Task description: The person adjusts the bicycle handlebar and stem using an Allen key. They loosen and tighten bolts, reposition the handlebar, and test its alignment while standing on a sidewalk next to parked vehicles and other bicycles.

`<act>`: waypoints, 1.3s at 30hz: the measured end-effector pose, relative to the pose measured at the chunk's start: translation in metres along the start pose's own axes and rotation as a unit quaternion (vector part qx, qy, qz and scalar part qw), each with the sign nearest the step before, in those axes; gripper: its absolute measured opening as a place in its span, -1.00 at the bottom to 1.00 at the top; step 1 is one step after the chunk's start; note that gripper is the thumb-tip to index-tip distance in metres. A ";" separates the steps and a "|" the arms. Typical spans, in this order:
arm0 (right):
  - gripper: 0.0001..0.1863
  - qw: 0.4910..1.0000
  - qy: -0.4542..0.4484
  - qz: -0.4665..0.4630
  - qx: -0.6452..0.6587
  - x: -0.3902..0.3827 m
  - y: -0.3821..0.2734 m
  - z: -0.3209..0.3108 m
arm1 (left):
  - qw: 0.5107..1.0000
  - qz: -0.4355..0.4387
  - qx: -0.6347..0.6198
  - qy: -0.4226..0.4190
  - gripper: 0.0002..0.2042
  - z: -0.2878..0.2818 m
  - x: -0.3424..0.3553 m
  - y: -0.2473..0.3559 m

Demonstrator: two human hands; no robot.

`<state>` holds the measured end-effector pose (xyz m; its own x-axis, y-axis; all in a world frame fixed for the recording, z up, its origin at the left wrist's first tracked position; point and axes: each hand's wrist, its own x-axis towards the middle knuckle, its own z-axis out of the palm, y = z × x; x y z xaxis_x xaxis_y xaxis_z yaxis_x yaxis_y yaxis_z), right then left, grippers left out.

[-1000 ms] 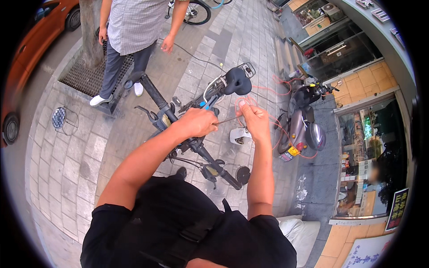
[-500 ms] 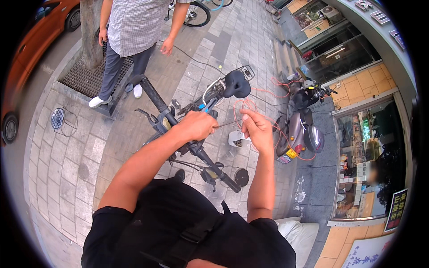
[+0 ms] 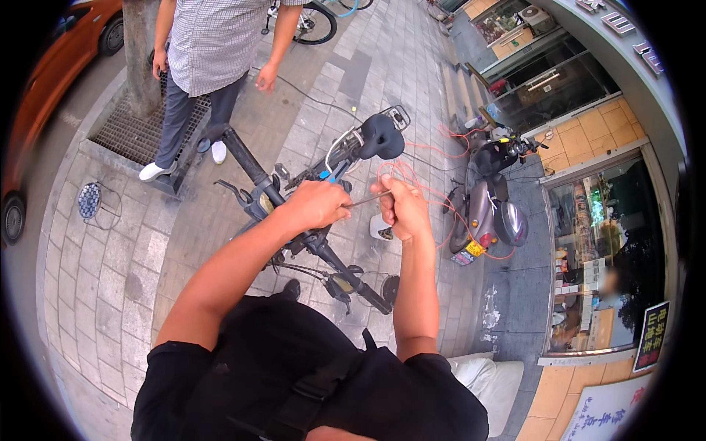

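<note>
My left hand (image 3: 316, 203) is closed around one end of a thin dark rod (image 3: 365, 199), just above the bicycle handlebar (image 3: 327, 253). My right hand (image 3: 403, 207) pinches the rod's other end, to the right of my left hand. The bicycle's black saddle (image 3: 379, 137) lies beyond my hands, with a white frame part and a blue piece below it. Loops of orange hose (image 3: 453, 209) run behind my right hand. A white container (image 3: 379, 229) stands on the paving below, partly hidden by that hand.
A person in a checked shirt (image 3: 213, 44) stands across the bicycle, beside a tree. A scooter (image 3: 506, 220) is parked right, by a shop window (image 3: 588, 309). At left are a small stool (image 3: 89, 200) and an orange car (image 3: 40, 88). A white sack (image 3: 500, 389) lies lower right.
The view has shifted slightly, moving the scene a little leftward in the picture. My right hand has turned a little on the rod; my left hand keeps its grip.
</note>
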<state>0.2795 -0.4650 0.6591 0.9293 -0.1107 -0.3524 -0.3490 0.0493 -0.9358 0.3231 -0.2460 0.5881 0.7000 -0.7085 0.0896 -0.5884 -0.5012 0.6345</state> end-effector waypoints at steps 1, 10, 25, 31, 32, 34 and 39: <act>-0.64 0.994 -0.030 0.048 0.098 -0.002 -0.005 0.004 | 1.000 -0.007 0.001 -0.005 -0.76 0.001 0.000 -0.002; -0.67 0.977 0.061 -0.169 -0.112 -0.016 -0.015 -0.003 | 0.999 -0.004 0.035 -0.013 -0.82 -0.018 0.015 0.003; -0.69 0.969 -0.043 -0.167 -0.177 -0.013 -0.014 0.013 | 0.997 -0.012 -0.034 -0.062 -0.77 -0.010 0.001 0.005; -0.65 0.968 0.015 -0.211 -0.138 0.008 -0.026 0.005 | 0.998 -0.002 -0.024 -0.064 -0.77 -0.018 0.015 0.008; -0.65 0.979 0.043 -0.174 -0.099 0.000 -0.032 0.015 | 0.998 -0.006 -0.025 -0.050 -0.77 -0.017 0.012 0.009; -0.67 0.995 0.042 -0.086 0.007 0.001 -0.025 0.014 | 0.998 -0.013 -0.003 -0.056 -0.77 -0.017 0.009 0.010; -0.70 0.987 0.053 -0.137 -0.065 -0.011 -0.004 0.002 | 0.999 -0.009 -0.005 -0.033 -0.76 -0.007 0.005 0.008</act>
<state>0.2710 -0.4619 0.6665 0.9753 -0.2062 -0.0788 -0.1060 -0.1245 -0.9865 0.3250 -0.2499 0.5990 0.6813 -0.7315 0.0276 -0.5727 -0.5092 0.6424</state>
